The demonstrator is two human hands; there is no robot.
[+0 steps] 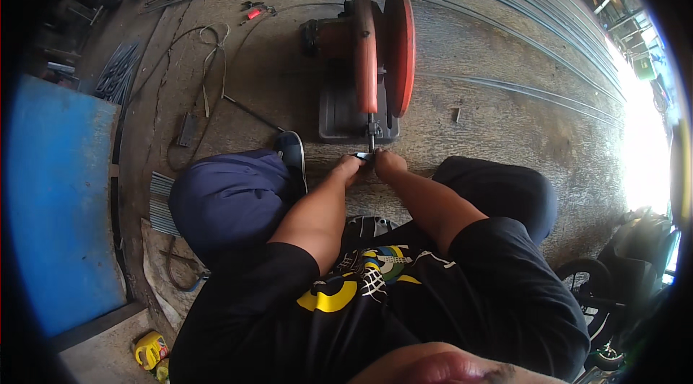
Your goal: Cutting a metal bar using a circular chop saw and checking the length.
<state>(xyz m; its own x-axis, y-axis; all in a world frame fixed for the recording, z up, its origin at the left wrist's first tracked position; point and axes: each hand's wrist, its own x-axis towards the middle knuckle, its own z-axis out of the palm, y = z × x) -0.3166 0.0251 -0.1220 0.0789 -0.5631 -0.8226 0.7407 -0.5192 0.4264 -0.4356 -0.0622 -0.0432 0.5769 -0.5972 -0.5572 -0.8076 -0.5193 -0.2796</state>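
Observation:
A red cut-off saw point(367, 59) stands in front of me on a grey base point(328, 113), its round red guard on the right. From the front of the base a metal rod point(372, 140) points toward me. My left hand point(349, 168) is closed at the near end of this rod, by a small shiny metal piece point(363, 156) that sticks out from its fingers. Close beside it, my right hand point(390, 163) is closed too, its fingertips at the rod's end. What the right fingers hold is hidden.
Long thin metal rods point(505, 5) lie across the far side of the wooden floor. To the left are a looped cable point(209, 52), a dark socket block point(188, 130), red-handled pliers point(254, 14), cut rods point(164, 203) and a blue panel point(58, 203). A short offcut point(457, 115) lies right.

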